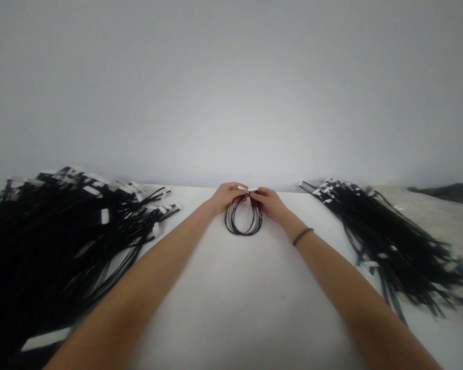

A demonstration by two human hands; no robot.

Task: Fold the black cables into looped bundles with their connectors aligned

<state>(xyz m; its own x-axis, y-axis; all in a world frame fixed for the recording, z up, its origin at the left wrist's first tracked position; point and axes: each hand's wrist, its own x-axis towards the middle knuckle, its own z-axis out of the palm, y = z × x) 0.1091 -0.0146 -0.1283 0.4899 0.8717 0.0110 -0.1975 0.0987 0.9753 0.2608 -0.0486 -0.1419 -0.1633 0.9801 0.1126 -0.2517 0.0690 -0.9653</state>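
A thin black cable (244,234) is wound into a round coil of several loops near the far side of the white table. My left hand (229,197) pinches the top of the coil from the left. From the right, my right hand (269,202) grips the same spot, its fingers closed and almost touching the left ones. Small white pieces show at the fingertips, too small to make out. The loops hang towards me below both hands.
On the left lies a large heap of black cables (61,246) with white connectors or tags. A second bundle of black cables (389,231) stretches along the right, beside a clear plastic bag (428,210). A plain pale wall (231,92) rises behind the white table (247,308).
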